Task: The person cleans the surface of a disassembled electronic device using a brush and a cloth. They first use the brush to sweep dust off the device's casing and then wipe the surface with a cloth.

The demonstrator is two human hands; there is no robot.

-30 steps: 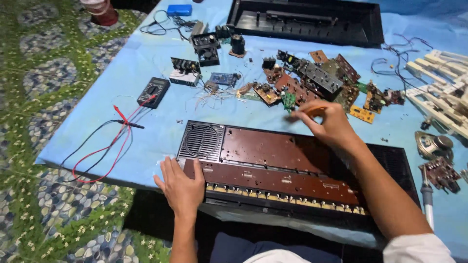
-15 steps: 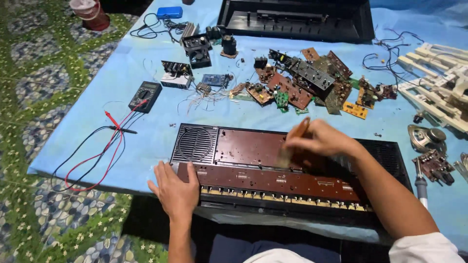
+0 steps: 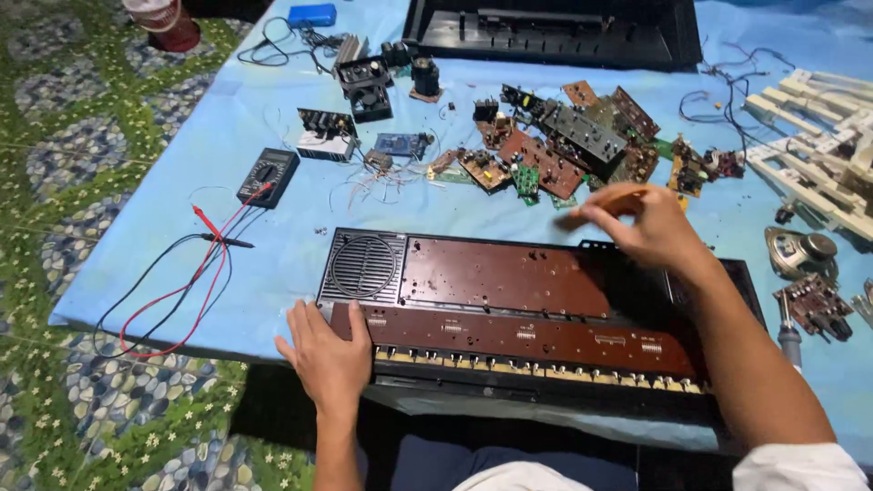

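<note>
Head view. Opened keyboard [image 3: 509, 309] lies flat on blue cloth [image 3: 273, 245], brown boards up, speaker grille at its left end.
Left hand [image 3: 329, 355] spread flat, palm down on front left corner of keyboard, grasping nothing.
Right hand [image 3: 647, 227] raised over keyboard's rear right part, fingers pinched on thin stick-like tool [image 3: 607, 202]; blurred, kind unclear.
Loose circuit boards [image 3: 564, 150] lie just behind, multimeter [image 3: 267, 175] well left.
Judgement: keep left palm pressing so keyboard can't slide; lower tool tip slowly, clear of loose wires.

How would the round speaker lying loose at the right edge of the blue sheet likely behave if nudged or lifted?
The round speaker looks metal-framed, so probably heavy for its size. It lies flat on the blue sheet, so a nudge would likely slide it rather than roll it. Its cone may be fragile; the rim seems the safer grip.
</note>
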